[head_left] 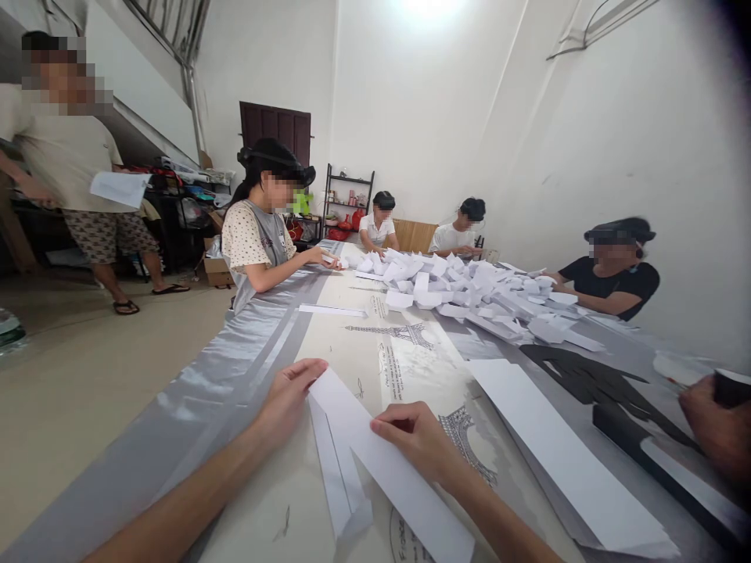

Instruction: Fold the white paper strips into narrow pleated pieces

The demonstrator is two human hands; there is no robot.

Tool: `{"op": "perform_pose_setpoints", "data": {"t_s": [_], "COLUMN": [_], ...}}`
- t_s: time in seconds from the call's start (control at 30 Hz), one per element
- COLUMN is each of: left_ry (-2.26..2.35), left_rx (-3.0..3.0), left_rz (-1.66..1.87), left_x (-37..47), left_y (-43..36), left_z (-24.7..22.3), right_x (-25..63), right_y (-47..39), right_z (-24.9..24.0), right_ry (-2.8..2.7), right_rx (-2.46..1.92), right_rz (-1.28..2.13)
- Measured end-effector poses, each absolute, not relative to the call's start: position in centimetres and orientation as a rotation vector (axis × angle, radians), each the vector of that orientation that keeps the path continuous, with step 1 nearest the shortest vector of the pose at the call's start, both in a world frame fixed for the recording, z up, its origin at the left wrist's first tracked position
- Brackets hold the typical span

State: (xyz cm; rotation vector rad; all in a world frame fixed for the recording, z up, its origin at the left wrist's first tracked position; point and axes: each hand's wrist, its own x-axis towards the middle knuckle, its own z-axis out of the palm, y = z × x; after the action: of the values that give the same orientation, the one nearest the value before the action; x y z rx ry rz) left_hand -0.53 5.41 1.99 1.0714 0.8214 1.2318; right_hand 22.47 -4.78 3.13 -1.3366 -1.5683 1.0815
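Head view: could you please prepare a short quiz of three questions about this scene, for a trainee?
1. True or false: the left hand and the right hand both touch the same white strip.
2. What lies to the right of the right hand?
A. Scissors
B. Long white sheets
C. A red bowl
3. Fill in: the table cover has drawings of a ____.
Key: 1. True; 2. B; 3. tower.

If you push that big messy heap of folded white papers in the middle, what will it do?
The heap of folded papers would probably slide apart, since the pieces lie loose and jumbled. Each looks thin, so likely light for its size. The creases may make them a bit springy, though they'd probably squash easily.
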Motion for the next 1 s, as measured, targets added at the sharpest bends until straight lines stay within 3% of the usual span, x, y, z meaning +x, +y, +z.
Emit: {"op": "perform_pose_setpoints", "data": {"t_s": [0.1, 0.27, 0.4, 1.0], "left_ry": [0.877, 0.613, 0.466, 0.551], "left_rx": [1.343, 1.979, 2.054, 2.171], "left_rz": [1.238, 0.701, 0.389, 0.37], "left_x": [-2.3, -2.4, -1.5, -3.3], "left_y": [6.8, 4.9, 3.1, 5.9], "left_z": [3.2, 5.5, 4.8, 3.2], "right_x": [23.1, 22.8, 22.5, 26.1], "right_y": [-4.9, -5.0, -5.2, -4.0], "right_z": [3.3, 3.5, 3.3, 3.5], "right_ry": [-1.658, -1.869, -1.984, -1.978], "right_rx": [-1.346, -1.256, -1.235, -1.353], "right_rz": [1.074, 1.102, 1.08, 1.119]}}
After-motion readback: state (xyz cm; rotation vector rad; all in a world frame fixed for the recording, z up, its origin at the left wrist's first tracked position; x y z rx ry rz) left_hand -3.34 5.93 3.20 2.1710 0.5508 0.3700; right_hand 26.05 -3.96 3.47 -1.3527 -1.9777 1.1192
